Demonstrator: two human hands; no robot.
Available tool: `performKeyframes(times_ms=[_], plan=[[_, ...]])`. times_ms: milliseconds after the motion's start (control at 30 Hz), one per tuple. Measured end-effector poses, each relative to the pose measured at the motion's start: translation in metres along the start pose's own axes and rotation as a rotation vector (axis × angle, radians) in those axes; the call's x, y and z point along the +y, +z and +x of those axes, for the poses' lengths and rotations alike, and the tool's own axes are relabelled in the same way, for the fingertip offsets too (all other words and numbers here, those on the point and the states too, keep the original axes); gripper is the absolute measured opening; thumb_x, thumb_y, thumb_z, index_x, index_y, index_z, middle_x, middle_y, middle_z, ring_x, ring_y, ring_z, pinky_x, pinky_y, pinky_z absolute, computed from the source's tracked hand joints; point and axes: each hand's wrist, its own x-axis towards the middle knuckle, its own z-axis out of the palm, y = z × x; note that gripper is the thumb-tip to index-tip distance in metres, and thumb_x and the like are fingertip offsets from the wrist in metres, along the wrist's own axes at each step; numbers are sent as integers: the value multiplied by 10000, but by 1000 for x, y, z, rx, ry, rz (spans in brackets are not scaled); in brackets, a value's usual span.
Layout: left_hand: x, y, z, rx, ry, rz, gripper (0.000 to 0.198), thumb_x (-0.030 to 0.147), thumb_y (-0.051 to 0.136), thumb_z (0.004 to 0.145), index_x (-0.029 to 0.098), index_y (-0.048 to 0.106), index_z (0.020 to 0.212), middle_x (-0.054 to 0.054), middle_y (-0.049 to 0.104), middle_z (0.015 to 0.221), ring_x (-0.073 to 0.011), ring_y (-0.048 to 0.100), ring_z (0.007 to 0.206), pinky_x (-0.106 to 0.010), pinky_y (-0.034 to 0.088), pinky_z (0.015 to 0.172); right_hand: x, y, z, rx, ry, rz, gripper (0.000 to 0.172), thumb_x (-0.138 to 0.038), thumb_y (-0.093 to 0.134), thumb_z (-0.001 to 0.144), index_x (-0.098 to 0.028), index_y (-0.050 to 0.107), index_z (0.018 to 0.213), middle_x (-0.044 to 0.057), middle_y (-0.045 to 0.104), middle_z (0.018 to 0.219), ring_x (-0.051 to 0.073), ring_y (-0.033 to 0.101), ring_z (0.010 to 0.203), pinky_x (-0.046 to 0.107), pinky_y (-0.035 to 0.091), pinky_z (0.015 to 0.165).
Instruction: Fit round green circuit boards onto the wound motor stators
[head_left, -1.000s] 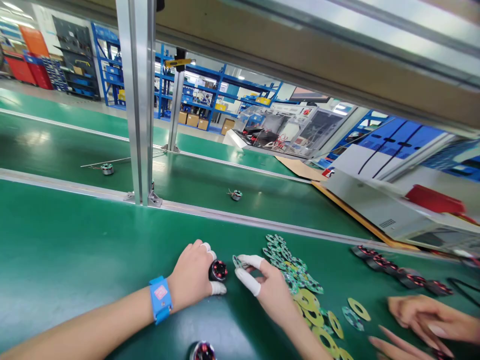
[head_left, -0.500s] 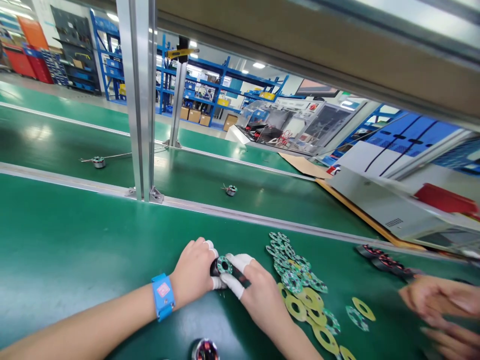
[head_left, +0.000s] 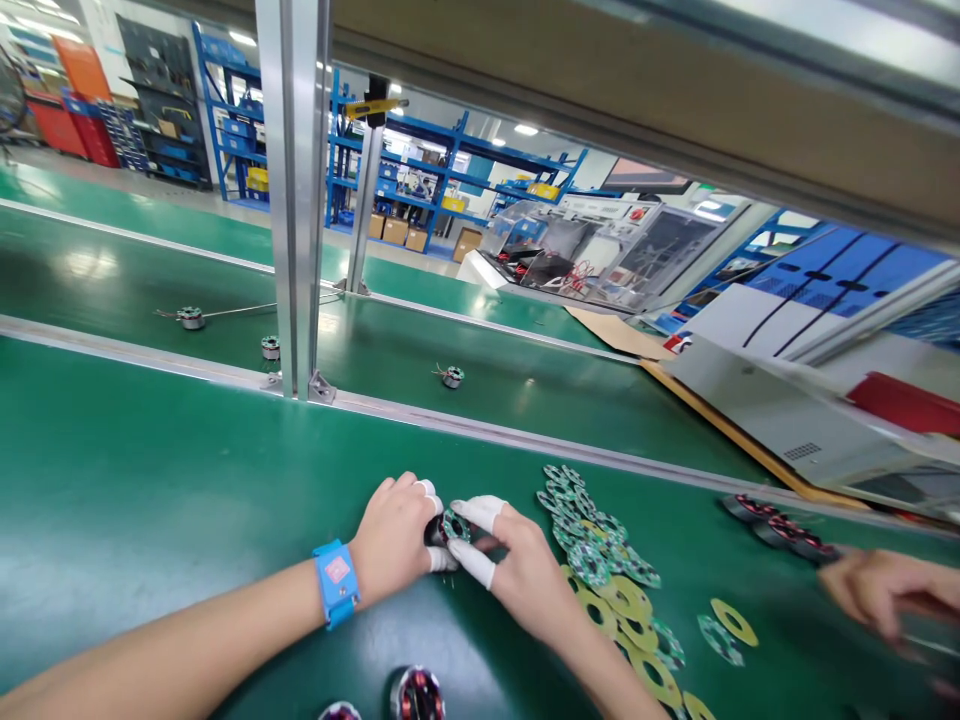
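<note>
My left hand (head_left: 399, 532), with white finger covers and a blue wristband (head_left: 336, 583), is closed around a dark, round motor part (head_left: 435, 532). A green ring-shaped circuit board (head_left: 455, 526) sits against the face of that part. The thumb and index finger of my right hand (head_left: 517, 560), also in white covers, pinch this board from the right. Right of my hands lies a pile of green ring boards (head_left: 589, 563) and yellow rings (head_left: 626, 598). Two coils with copper windings (head_left: 417, 694) (head_left: 340, 711) show at the bottom edge.
Another person's hand (head_left: 877, 590) is at the right, near a row of coils (head_left: 780, 530). Small motor parts (head_left: 452, 377) (head_left: 271, 347) (head_left: 192, 318) rest on the belt beyond the metal rail (head_left: 450, 428). An aluminium post (head_left: 294, 200) stands behind my left hand.
A dark strip near my right fingers is no longer visible, and these fingers now pinch the ring board. On the belt, another motor part shows beside the post. The other person's hand has shifted.
</note>
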Motion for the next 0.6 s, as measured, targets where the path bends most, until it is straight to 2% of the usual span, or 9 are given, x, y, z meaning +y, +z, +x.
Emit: performKeyframes(times_ms=[300, 400, 467, 533, 600], plan=[[0, -2, 1, -23, -8, 9, 347, 498, 712, 652, 183, 594, 739, -26, 591, 808, -209, 501, 822, -309, 345, 658, -3, -5, 5, -48, 74, 61, 177, -225, 591, 726, -178, 701, 858, 50, 577, 741, 163, 567, 656, 246, 522, 533], [0, 0, 1, -17, -4, 9, 337, 496, 693, 674, 181, 594, 742, -27, 591, 810, -208, 504, 821, -312, 346, 658, -5, -4, 7, -31, 91, -29, 87, -225, 619, 703, -170, 686, 712, 27, 540, 678, 141, 534, 588, 234, 488, 510], [0, 1, 1, -22, -3, 10, 328, 486, 689, 682, 179, 593, 744, -29, 591, 812, -208, 506, 823, -315, 350, 662, -6, -4, 9, -28, 80, -125, 102, -238, 635, 690, -170, 656, 616, 14, 516, 631, 132, 505, 559, 229, 458, 496], [0, 1, 1, -22, 1, 10, 322, 476, 691, 681, 177, 591, 748, -30, 591, 820, -210, 508, 827, -318, 354, 667, -8, -4, 10, -32, 78, -180, 94, -241, 638, 684, -174, 660, 621, 9, 507, 621, 128, 488, 547, 231, 449, 500], [0, 0, 0, -18, 4, 12, 325, 477, 690, 681, 176, 590, 749, -34, 591, 825, -214, 509, 831, -321, 359, 670, -6, -2, 8, -31, 106, -145, 83, -230, 629, 680, -176, 686, 708, 13, 511, 653, 132, 498, 561, 242, 471, 517]])
